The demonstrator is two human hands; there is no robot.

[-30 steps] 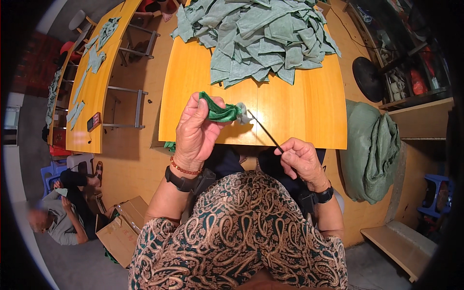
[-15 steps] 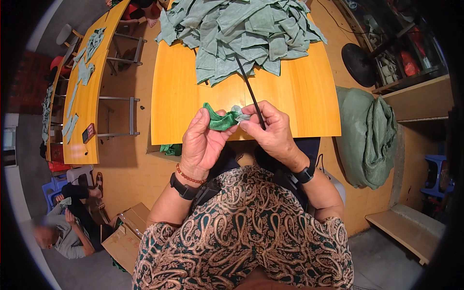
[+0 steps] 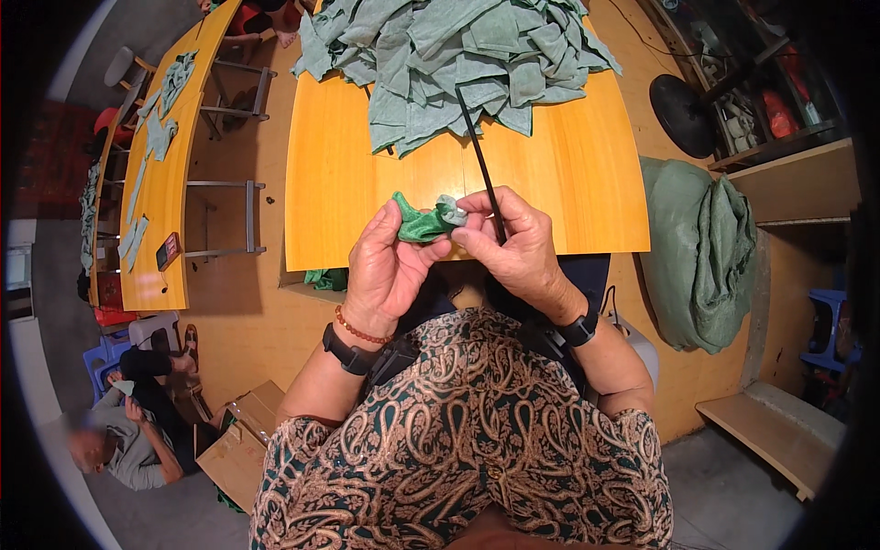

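Observation:
A small velvety green cloth piece [image 3: 419,225], paler grey-green at its right end, is held between my two hands over the table's near edge. My left hand [image 3: 380,266] is closed on its left part with the thumb above and the fingers beneath. The thumb and fingers of my right hand [image 3: 521,246] pinch at the pale, curled end. That same hand also holds a thin black rod [image 3: 479,160], which slants up and away toward a heap of grey-green cloth pieces [image 3: 477,60]. My fingers partly hide the cloth's right end.
The heap lies on the far part of the yellow wooden table [image 3: 339,174]. A large green bundle [image 3: 701,257] stands at the right. On the left are another long table [image 3: 151,266] with cloth strips, a cardboard box [image 3: 240,445] and a seated person [image 3: 137,445] handling cloth.
The pale right end of the cloth now curls up more, in a rounded fold. The rod's far tip has shifted slightly right and away. Both hands stay in nearly the same place.

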